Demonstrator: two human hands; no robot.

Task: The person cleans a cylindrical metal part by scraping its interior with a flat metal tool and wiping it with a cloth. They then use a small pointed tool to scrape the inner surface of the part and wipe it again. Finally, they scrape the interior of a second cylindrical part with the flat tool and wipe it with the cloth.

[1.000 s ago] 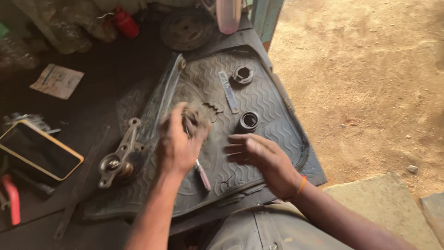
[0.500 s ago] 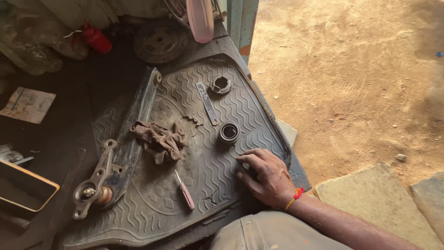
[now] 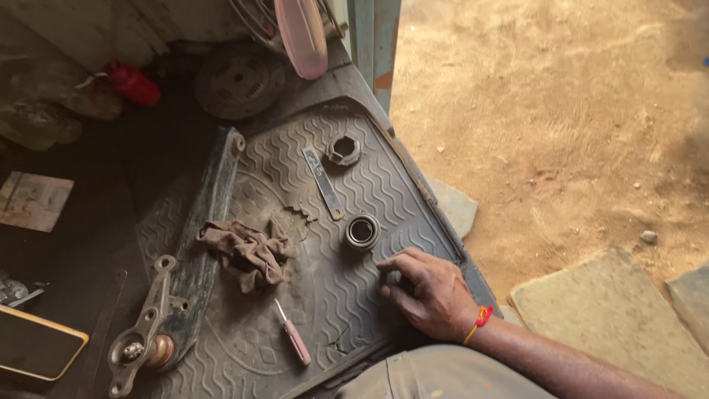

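My right hand (image 3: 432, 292) rests on the grey rubber mat (image 3: 347, 295) near its right edge, an orange band on the wrist. Its fingertips curl around a small grey round part (image 3: 394, 277) lying on the mat. Just above the fingers stands a dark bearing ring (image 3: 361, 231). A crumpled brown rag (image 3: 247, 253) lies alone at the mat's middle left. My left hand is out of view.
A pink-handled screwdriver (image 3: 295, 341), a flat metal strip (image 3: 323, 182) and a hex nut (image 3: 343, 149) lie on the mat. A metal bracket (image 3: 140, 340) sits at the lower left, a round disc (image 3: 236, 80) at the back. Bare dirt ground (image 3: 561, 111) lies to the right.
My left hand let go of the rag and left the view; the rag now lies on the mat. My right hand lowered onto the mat and curled over the small part.
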